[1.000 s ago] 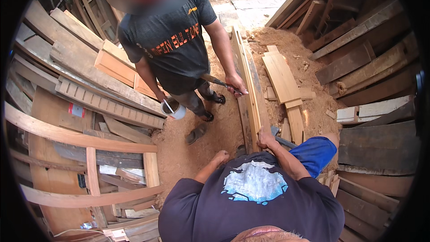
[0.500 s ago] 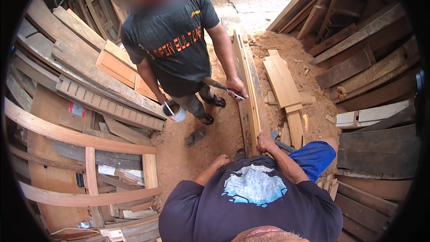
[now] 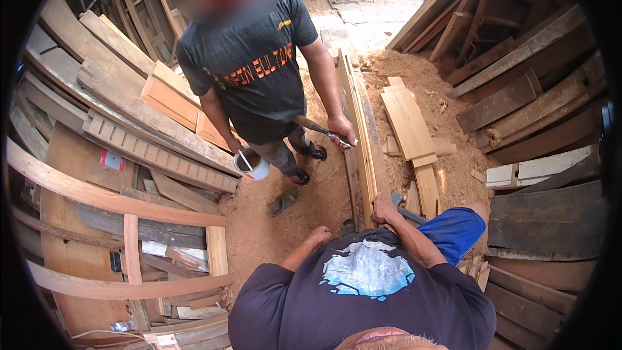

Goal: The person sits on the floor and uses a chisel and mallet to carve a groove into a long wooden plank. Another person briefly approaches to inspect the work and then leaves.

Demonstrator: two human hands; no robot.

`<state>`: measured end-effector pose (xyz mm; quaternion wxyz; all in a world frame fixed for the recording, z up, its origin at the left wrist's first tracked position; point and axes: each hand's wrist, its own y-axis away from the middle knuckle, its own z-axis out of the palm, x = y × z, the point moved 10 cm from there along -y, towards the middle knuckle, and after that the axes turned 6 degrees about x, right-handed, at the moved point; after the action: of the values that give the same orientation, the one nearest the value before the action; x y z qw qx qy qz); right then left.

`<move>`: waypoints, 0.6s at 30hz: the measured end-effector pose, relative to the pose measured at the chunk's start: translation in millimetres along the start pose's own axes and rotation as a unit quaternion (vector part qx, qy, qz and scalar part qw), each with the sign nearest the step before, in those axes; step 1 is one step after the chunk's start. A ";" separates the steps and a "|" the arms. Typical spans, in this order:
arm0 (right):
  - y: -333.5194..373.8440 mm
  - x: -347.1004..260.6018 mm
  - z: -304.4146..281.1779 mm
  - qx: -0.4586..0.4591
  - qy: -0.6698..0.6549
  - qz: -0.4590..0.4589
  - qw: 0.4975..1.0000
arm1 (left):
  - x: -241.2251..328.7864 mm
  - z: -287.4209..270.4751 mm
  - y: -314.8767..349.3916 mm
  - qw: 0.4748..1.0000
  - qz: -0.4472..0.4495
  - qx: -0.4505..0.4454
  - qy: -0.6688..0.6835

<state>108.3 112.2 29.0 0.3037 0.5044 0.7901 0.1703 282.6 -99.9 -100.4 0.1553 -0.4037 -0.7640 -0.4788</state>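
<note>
The person's right hand [image 3: 383, 209] is closed around the near end of a bundle of long planks [image 3: 363, 123] standing on edge, its grip clamped on the top edge of the wood. The planks run away from the person across a floor covered in sawdust [image 3: 272, 220], their far end reaching toward the paler ground beyond. The left hand [image 3: 319, 234] rests low, near the left side of the planks' near end and just above the sawdust; whether its grip is apart or together cannot be told, since the fingers are curled out of sight. A dark tool handle [image 3: 408, 215] lies just beside the right hand, partly hidden by the person's blue shorts. Across the planks stands a co-worker in a dark shirt, whose one hand [image 3: 341, 131] holds a brush against the side of the planks about midway along, while the other hand carries a small white tin [image 3: 251, 163] (a stick stands in it). Loose short boards [image 3: 408, 116] lie on the sawdust to the right of the planks, and stacked timber [image 3: 129, 110] fills the left side.
</note>
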 end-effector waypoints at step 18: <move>23.0 18.7 -4.3 -0.053 -0.053 0.082 0.994 | -15.2 23.1 -40.6 0.993 0.001 -0.109 -0.041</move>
<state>115.7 139.2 39.8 0.3567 0.5585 0.7190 0.2095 264.5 -96.0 -145.9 0.0791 -0.4381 -0.7124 -0.5424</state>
